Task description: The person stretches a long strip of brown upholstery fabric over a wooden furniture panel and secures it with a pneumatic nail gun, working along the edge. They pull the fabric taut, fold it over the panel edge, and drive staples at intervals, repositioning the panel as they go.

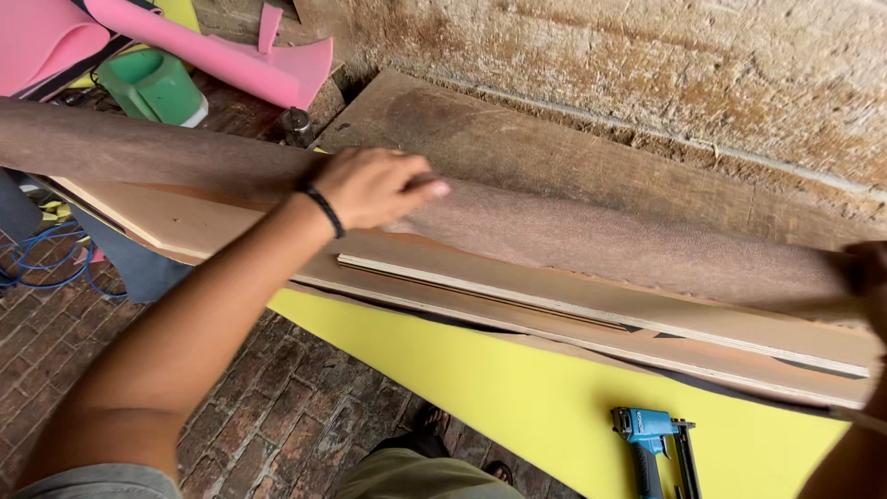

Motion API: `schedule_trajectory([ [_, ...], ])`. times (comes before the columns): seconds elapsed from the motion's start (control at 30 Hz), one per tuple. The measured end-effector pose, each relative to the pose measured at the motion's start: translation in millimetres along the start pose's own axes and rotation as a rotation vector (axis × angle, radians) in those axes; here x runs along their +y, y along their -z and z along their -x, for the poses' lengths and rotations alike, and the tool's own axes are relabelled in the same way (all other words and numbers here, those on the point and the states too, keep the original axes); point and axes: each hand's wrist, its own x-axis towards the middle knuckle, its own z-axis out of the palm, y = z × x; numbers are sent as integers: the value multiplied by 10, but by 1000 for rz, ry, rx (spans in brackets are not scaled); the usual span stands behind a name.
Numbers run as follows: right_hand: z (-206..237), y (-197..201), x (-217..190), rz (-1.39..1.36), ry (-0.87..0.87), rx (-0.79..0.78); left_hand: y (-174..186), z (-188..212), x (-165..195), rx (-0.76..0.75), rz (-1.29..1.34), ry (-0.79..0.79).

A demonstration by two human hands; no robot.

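Across the middle of the view ran a long strip of brown veneer (pixel 573 236), its long axis slanting from upper left down to lower right, laid over a stack of pale plywood boards (pixel 591 319). Left hand (pixel 370 188) rested on the veneer near its left-centre — fingers curled loosely, palm down, pressing or pinching the sheet's surface rather than clenched around anything; a dark band sat on the wrist. Right hand (pixel 868 277) showed only as a sliver at the right edge, touching the veneer's far end; whether it gripped or merely steadied could not be told. So the strip lay stretched between both hands, the left one nearer its middle.

Under the boards a yellow foam sheet (pixel 554 407) spread toward the lower right, and on it lay a blue pneumatic stapler (pixel 651 444), well apart from the left hand, nearer the right. Brick floor (pixel 277 407) below. Upper left — pink foam pieces (pixel 231 51), a green plastic jug (pixel 157 88). Rough wooden wall (pixel 647 74) behind.
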Motion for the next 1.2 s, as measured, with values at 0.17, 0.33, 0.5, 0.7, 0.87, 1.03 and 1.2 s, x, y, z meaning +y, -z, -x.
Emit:
schedule_trajectory([
  [0.17, -169, 335, -1275, -31, -63, 114, 246, 297, -645, 62, -25, 39],
  [0.33, -377, 769, -2525, -161, -57, 85, 290, 170, -1067, -154, 104, -79],
  [0.5, -424, 980, -3456, -277, -160, 153, 328, 128, -1510, -222, 158, -505],
  [0.7, -192, 866, -4608, -434, -333, 593, 284, 146, -1940, -276, 133, -688],
  [0.87, 231, 775, -5497, -1757, -1155, 825, 226, 297, -2162, -224, 158, -751],
  [1.03, 193, 888, -5767, -2282, -1237, 655, 202, 329, -2063, -183, 121, -682],
  [1.2, 139, 1169, -6053, -2279, -1328, 630, 159, 258, -1996, -251, 158, -748],
])
